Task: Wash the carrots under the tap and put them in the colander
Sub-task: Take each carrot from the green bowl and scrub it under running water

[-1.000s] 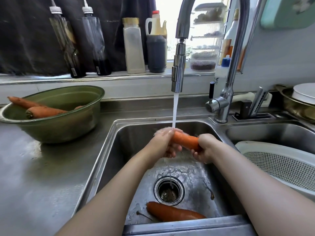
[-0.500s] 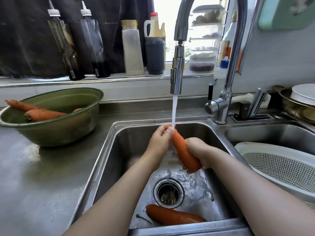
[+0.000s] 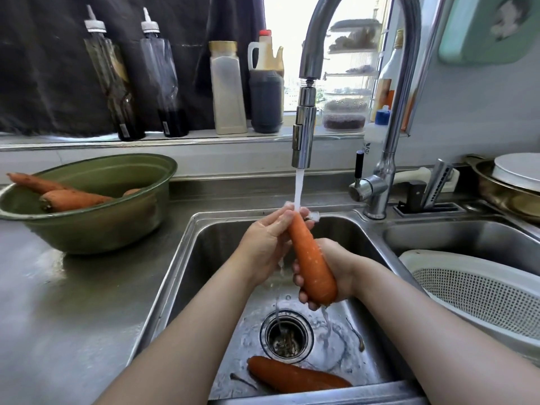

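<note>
While water runs from the tap head (image 3: 304, 135), the right hand (image 3: 340, 267) grips the thick end of a carrot (image 3: 311, 258), its fingers curled round from beneath. The left hand (image 3: 264, 244) pinches the narrow tip between thumb and fingers, right where the stream (image 3: 298, 190) lands. The carrot stands steeply tilted, tip upward, over the left sink basin (image 3: 210, 258) and above the drain strainer (image 3: 286, 336).

A second carrot (image 3: 295, 377) lies on the basin floor at the near edge, just beside the drain. The white colander (image 3: 482, 296) leans in the neighbouring basin to the right, well apart from both carrots.

On the steel counter (image 3: 58, 302) to the left, a green bowl (image 3: 93, 229) holds more carrots (image 3: 74, 199), one poking over the rim. Squeeze bottles (image 3: 114, 83) and a dark sauce jug (image 3: 266, 95) line the window sill behind.
</note>
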Demonstrator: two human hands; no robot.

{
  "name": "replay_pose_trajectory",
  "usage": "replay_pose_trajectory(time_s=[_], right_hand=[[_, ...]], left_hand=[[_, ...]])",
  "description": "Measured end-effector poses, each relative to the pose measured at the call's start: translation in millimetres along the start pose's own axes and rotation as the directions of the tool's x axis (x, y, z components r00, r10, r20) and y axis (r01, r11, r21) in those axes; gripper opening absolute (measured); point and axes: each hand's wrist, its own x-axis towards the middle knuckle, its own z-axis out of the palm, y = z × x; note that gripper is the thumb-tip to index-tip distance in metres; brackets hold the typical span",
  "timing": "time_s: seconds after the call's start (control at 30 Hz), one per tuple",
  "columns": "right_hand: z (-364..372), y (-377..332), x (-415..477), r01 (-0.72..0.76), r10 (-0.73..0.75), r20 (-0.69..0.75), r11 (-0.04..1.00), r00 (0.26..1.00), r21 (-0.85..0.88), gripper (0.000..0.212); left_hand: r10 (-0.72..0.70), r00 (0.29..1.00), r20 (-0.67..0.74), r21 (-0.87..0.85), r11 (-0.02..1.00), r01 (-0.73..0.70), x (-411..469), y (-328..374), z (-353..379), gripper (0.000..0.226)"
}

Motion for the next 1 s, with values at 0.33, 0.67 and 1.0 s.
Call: replay_pose_trajectory(time_s=[0.33,0.67,1.0], right_hand=[[-5,2,2,0.316,-0.318,0.025,0.925,0.948,-0.211,0.028],[-15,-6,-2,0.166,-0.165,0.019,0.972,0.986,-0.170,0.048],[-31,-10,-12,-0.012,-0.075,-0.139,0.840,0.987,-0.542,0.018]], left_hand=[[0.064,0.949,-0.310,0.194,0.981,-0.002,2,1,-10,0.023],[0.086,0.974,0.211,0.944,0.240,-0.226,-5,32,-37,0.047],[-0.028,0.955,0.296,0.786,-0.562,-0.259,5,13,-8,0.037]])
